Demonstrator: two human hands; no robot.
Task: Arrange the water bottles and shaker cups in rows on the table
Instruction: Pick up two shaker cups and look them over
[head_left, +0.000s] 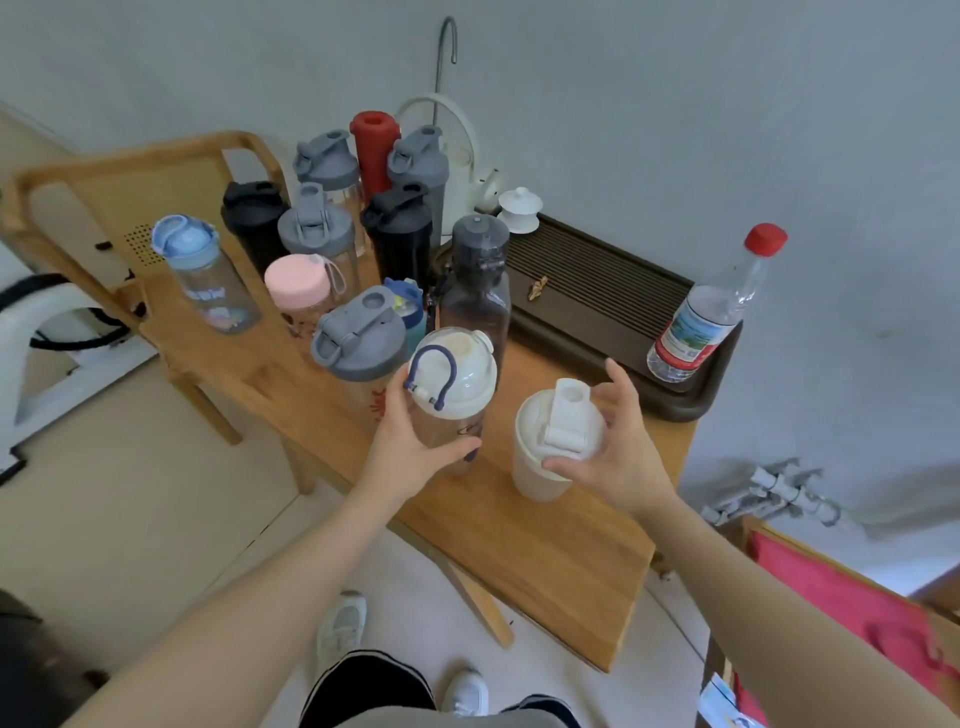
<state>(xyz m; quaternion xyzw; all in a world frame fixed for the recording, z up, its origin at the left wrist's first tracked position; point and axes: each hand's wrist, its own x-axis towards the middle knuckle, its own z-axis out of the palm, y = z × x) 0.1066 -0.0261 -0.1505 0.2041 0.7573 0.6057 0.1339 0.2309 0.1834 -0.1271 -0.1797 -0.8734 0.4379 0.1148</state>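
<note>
A white lid with a navy loop is being shown on the clear bottle (451, 395); the cup (550, 447) is being seen as cream-white. Grey lids (358, 338), a pink cap (297, 283), a red flask (373, 150) and black shakers (400, 234) are being displayed on the honey-brown table (545, 561).

Soft, even daylight filled the room, leaving only faint shadows on the table (545, 561). Wide-angle bending curved everything far from the table, and the whole picture was slightly blurred, without glare.

Small blue-lidded bottle (408, 306) mostly hidden behind grey-lidded shaker (358, 345)
</note>
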